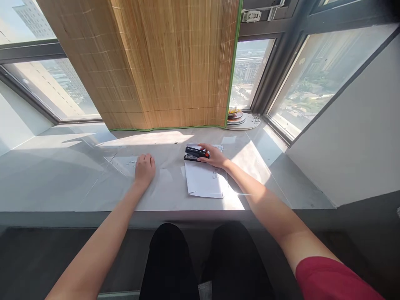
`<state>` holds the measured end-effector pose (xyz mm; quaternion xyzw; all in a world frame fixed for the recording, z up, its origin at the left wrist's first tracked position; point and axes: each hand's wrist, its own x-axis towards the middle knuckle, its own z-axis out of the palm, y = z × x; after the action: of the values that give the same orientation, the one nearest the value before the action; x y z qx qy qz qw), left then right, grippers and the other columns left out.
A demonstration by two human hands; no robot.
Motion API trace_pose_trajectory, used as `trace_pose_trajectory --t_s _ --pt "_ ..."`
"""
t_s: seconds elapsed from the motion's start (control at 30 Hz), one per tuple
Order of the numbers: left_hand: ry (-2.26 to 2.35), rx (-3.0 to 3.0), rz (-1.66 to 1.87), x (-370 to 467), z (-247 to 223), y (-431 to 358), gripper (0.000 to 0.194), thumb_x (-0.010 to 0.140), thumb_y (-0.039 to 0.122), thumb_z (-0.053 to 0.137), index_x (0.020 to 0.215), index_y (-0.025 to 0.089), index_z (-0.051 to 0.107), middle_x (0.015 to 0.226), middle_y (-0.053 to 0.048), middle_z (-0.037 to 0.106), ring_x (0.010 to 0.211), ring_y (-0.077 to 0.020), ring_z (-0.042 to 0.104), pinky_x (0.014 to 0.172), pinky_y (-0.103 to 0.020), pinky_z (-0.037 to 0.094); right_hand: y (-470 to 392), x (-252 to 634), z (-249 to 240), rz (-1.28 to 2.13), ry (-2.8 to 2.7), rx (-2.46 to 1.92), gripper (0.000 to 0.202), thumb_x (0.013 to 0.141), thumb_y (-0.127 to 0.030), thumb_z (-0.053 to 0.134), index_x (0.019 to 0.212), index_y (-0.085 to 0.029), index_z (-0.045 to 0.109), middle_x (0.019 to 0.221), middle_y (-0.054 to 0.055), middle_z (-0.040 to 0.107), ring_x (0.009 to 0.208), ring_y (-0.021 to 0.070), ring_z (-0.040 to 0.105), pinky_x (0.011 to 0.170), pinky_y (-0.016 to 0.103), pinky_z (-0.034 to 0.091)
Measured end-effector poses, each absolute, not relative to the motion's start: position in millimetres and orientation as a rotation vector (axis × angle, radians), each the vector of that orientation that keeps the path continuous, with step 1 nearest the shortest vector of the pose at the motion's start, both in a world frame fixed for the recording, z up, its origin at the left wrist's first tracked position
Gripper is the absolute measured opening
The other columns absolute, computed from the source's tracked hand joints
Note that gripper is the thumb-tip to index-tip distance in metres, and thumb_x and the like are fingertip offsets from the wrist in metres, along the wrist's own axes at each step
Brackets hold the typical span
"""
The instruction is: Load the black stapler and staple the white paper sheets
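Observation:
A black stapler [196, 153] with a red-orange part lies across the upper end of some white paper [206, 183] on the pale ledge. My right hand [213, 156] is closed around the stapler's right end, thumb on the near side and fingers over the far side. Small dark printing shows on the paper near my wrist. To the left of the paper, my left hand [145, 170] rests on the ledge with its fingers curled in, apart from paper and stapler. Nothing shows in it. Tiny dark bits [130, 163] are beside its fingers, too small to name.
A bamboo blind [168, 62] with green edging hangs down to the back of the ledge [62, 183]. Stacked plates [236, 118] stand by the window at the back right. A tiny dark piece [176, 142] lies beyond the stapler. My knees are below the ledge's front edge.

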<state>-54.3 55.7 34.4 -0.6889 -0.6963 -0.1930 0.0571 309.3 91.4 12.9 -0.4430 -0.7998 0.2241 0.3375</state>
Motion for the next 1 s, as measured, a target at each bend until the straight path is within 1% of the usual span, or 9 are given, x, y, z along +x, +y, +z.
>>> trace_pose_trajectory --t_s 0.13,0.23,0.37,0.47,0.53,0.7,0.87,0.93,1.0 --pt "-1.942 -2.460 -1.191 21.2 44.9 92.3 0.022 0.101 0.019 0.045 0.105 0.020 0.067 0.112 -0.010 0.075 0.106 -0.0246 0.069 0.097 -0.037 0.056 88.7 311.2 13.1 0.613 -2.130 -1.177 0.075 0.090 -0.050 0.081 0.159 -0.028 0.059 0.139 0.008 0.075 0.117 0.0291 0.070 0.105 0.042 0.053" --pt "-1.771 -2.537 -1.424 67.1 47.9 131.7 0.034 0.096 0.009 0.040 0.105 0.019 0.071 0.114 -0.009 0.077 0.109 -0.0230 0.069 0.098 -0.035 0.055 88.8 314.3 13.3 0.598 -2.161 -1.120 0.067 0.090 -0.047 0.080 0.152 -0.027 0.065 0.133 0.007 0.077 0.116 0.0289 0.071 0.105 0.042 0.053" --pt "-1.716 -2.749 -1.132 87.8 29.8 165.1 0.040 0.099 0.014 0.043 0.117 0.018 0.078 0.125 -0.010 0.078 0.119 -0.0270 0.066 0.109 -0.041 0.051 91.3 320.3 10.6 0.554 -2.073 -1.065 0.046 0.090 -0.046 0.077 0.130 -0.024 0.077 0.114 0.006 0.080 0.102 0.0263 0.072 0.099 0.041 0.054" --pt "-1.663 -2.851 -0.805 87.6 15.1 169.5 0.037 0.095 0.020 0.059 0.127 0.021 0.079 0.138 -0.010 0.075 0.124 -0.0323 0.062 0.114 -0.047 0.046 94.4 327.4 9.1 0.582 -1.904 -1.031 0.042 0.088 -0.052 0.079 0.119 -0.024 0.079 0.104 0.005 0.079 0.097 0.0260 0.071 0.096 0.042 0.055" --pt "-1.615 -2.856 -0.718 86.6 11.1 168.9 0.037 0.090 0.018 0.066 0.124 0.022 0.080 0.137 -0.011 0.073 0.125 -0.0342 0.060 0.114 -0.048 0.046 96.9 334.3 9.1 0.667 -1.776 -1.011 0.045 0.085 -0.058 0.082 0.115 -0.024 0.079 0.103 0.005 0.079 0.098 0.0266 0.071 0.096 0.043 0.056" --pt "-1.728 -2.813 -0.865 78.5 15.4 172.8 0.020 0.101 0.018 0.057 0.105 0.022 0.076 0.112 -0.010 0.073 0.114 -0.0312 0.063 0.106 -0.045 0.050 100.8 363.4 13.6 0.885 -1.416 -0.957 0.063 0.073 -0.070 0.089 0.116 -0.026 0.076 0.107 0.006 0.077 0.101 0.0287 0.074 0.091 0.045 0.061" --pt "-1.825 -2.513 -1.074 71.0 25.1 167.0 0.025 0.095 0.011 0.065 0.116 0.022 0.074 0.131 -0.014 0.068 0.125 -0.0345 0.059 0.111 -0.051 0.048 103.6 391.0 18.3 0.820 -1.274 -0.969 0.065 0.076 -0.075 0.082 0.119 -0.028 0.074 0.110 0.008 0.079 0.109 0.0307 0.077 0.096 0.051 0.062" --pt "-1.683 -2.513 -1.162 81.2 27.4 154.7 0.029 0.097 0.012 0.064 0.122 0.020 0.074 0.136 -0.016 0.066 0.128 -0.0338 0.059 0.113 -0.051 0.048 105.7 395.2 17.0 0.806 -1.233 -0.948 0.063 0.077 -0.073 0.082 0.120 -0.027 0.074 0.111 0.007 0.080 0.110 0.0301 0.078 0.099 0.052 0.062" --pt "-1.351 -2.780 -1.119 100.1 27.2 136.6 0.028 0.103 0.014 0.058 0.123 0.020 0.076 0.132 -0.014 0.070 0.127 -0.0304 0.062 0.113 -0.048 0.050 107.6 396.3 15.2 0.818 -1.184 -0.924 0.059 0.077 -0.068 0.085 0.118 -0.028 0.074 0.112 0.006 0.081 0.110 0.0295 0.078 0.101 0.053 0.063"
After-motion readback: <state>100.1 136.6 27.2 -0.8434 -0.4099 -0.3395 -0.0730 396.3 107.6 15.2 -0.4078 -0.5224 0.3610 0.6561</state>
